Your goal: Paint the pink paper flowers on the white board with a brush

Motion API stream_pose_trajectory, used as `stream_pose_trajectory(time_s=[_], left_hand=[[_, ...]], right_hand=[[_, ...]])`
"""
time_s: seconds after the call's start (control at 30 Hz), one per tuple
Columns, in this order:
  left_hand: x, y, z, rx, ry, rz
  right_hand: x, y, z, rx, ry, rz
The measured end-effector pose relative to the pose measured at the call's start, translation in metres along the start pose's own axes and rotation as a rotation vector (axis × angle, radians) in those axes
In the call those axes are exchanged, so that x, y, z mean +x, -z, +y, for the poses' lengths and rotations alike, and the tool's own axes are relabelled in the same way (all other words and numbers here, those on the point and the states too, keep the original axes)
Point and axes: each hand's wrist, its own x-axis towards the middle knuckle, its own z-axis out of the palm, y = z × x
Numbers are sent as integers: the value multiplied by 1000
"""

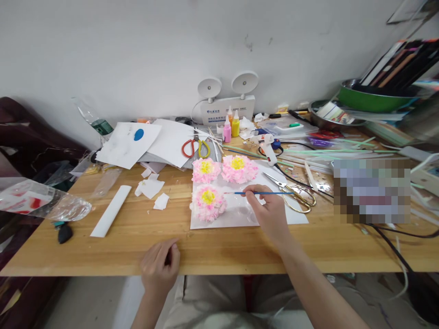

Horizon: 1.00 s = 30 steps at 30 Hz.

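Note:
My right hand pinches a thin blue paintbrush, its tip pointing left at the right edge of the lower pink paper flower. Whether the tip touches the petals I cannot tell. Behind it are two more pink flowers with yellow centres, one on the left and one on the right. All three lie on a white sheet. My left hand rests loosely curled at the table's front edge, with nothing visible in it.
Gold-handled scissors lie right of my right hand, near a white glue gun with a black cord. Pink and yellow paint bottles stand behind the flowers. Red-and-yellow-handled scissors, paper scraps and a folded white strip lie left.

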Motion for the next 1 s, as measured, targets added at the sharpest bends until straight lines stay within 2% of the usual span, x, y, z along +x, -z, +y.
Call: stream_pose_trajectory(time_s=[0.6, 1.0], left_hand=[[-1, 0, 0, 17, 2, -8], [1, 0, 0, -7, 6, -12]], right_hand=[[-1, -2, 2, 22, 20, -19], [-9, 6, 6, 5, 22, 1]])
